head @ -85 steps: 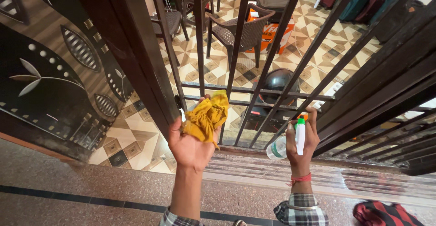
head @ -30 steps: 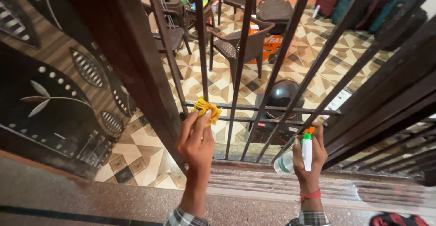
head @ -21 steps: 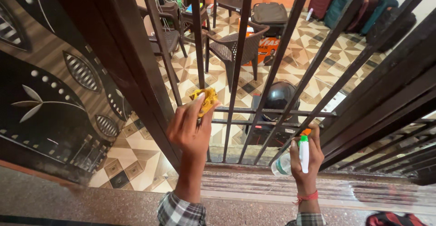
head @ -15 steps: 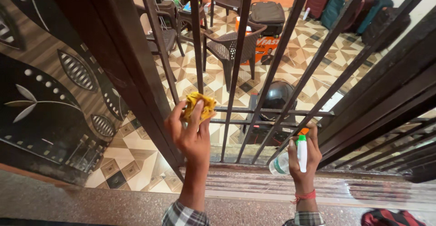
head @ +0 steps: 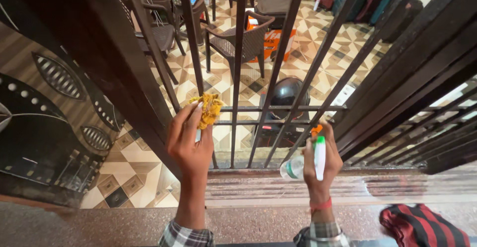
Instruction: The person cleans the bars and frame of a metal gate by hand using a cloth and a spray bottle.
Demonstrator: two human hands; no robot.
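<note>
The left hand is clutching a yellow cloth against a gate bar; to its right, the right hand is gripping a spray bottle near the grille.

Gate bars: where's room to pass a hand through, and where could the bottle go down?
The widest gap between gate bars lies just right of the left hand and its yellow cloth, above the crossbars. Rightward the bars crowd together. The sill between the wrists is bare, up to the striped cloth. The right hand holds the spray bottle.
</note>
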